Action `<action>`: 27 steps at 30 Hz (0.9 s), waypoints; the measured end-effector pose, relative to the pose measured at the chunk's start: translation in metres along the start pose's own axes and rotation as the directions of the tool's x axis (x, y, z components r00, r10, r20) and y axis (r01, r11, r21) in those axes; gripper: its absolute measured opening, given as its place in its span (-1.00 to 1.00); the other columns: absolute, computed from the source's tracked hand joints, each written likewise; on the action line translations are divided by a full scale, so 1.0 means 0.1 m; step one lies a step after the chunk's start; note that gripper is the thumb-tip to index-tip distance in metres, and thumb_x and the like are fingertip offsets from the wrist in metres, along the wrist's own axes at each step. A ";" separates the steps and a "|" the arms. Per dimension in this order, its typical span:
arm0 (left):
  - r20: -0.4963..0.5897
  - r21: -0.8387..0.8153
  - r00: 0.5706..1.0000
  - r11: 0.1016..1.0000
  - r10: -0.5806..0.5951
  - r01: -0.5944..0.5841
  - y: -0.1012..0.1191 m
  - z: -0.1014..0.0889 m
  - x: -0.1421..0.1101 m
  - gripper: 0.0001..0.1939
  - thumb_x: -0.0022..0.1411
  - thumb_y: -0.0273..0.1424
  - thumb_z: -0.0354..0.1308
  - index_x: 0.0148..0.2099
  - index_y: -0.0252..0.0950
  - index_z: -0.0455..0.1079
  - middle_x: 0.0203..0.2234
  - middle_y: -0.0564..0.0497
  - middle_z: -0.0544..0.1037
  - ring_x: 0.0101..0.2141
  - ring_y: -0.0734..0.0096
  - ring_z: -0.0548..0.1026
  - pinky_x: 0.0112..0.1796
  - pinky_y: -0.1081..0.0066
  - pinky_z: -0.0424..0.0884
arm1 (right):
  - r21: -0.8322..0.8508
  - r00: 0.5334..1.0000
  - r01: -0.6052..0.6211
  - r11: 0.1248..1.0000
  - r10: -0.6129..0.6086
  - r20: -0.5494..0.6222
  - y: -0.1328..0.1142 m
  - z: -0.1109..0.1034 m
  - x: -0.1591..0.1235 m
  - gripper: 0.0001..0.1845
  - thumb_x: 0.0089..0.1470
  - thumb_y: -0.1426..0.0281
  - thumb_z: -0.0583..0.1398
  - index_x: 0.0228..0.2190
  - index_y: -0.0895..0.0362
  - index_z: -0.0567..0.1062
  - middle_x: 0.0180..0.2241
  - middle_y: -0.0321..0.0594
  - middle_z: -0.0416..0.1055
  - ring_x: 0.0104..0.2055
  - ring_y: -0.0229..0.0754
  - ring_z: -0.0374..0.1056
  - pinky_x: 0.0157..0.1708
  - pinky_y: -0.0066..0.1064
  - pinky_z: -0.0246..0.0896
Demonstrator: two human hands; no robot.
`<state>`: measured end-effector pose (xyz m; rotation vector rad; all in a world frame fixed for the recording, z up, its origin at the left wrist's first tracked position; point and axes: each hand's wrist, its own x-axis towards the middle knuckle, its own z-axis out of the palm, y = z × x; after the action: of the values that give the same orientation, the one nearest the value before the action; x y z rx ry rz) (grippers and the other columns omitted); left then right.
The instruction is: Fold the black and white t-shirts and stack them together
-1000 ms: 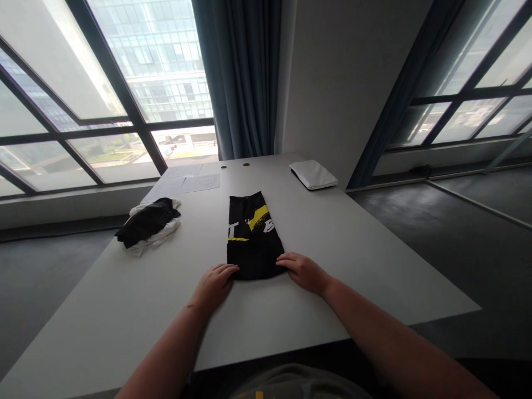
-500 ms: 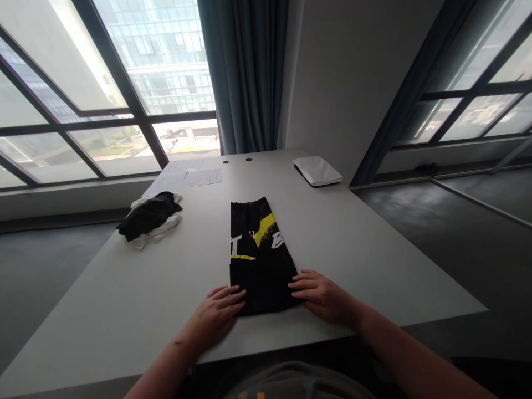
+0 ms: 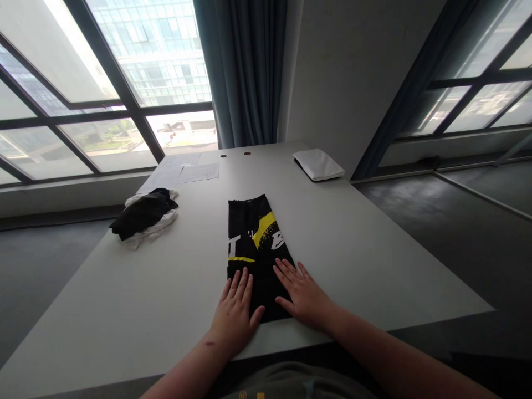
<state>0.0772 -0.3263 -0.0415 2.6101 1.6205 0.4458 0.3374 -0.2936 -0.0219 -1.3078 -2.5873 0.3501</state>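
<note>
left fingers (image 3: pixel 238 285): slightly spread, flat on the cloth's near left part
right fingers (image 3: pixel 286 271): spread, laid over its near right edge
black cloth (image 3: pixel 260 244): folded on the desk (image 3: pixel 341 249), between the hands
left side: crumpled pile (image 3: pixel 147 216)
far right: folded white cloth (image 3: pixel 319 165)

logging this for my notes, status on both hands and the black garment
Left hand open, flat on black garment's near left edge; right hand open, near right edge. Garment folded, print up. Nothing on top but hands.
</note>
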 end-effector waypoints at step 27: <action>0.010 -0.172 0.946 0.931 -0.325 0.322 -1.73 0.10 2.71 -0.46 0.45 -0.10 -0.04 0.36 -0.15 0.32 0.39 -0.13 0.27 0.41 0.00 0.14 0.41 -0.18 0.01 | 0.118 0.945 -0.263 0.958 0.280 -0.171 1.60 -0.22 2.66 -0.50 0.44 0.21 0.05 0.28 0.11 0.42 0.32 -0.08 0.27 0.42 0.03 0.08 0.43 0.04 -0.16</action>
<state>0.0409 -0.0068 -0.0222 2.1673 1.8785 0.5610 0.3112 0.0160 -0.0266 -1.5854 -2.2143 0.3704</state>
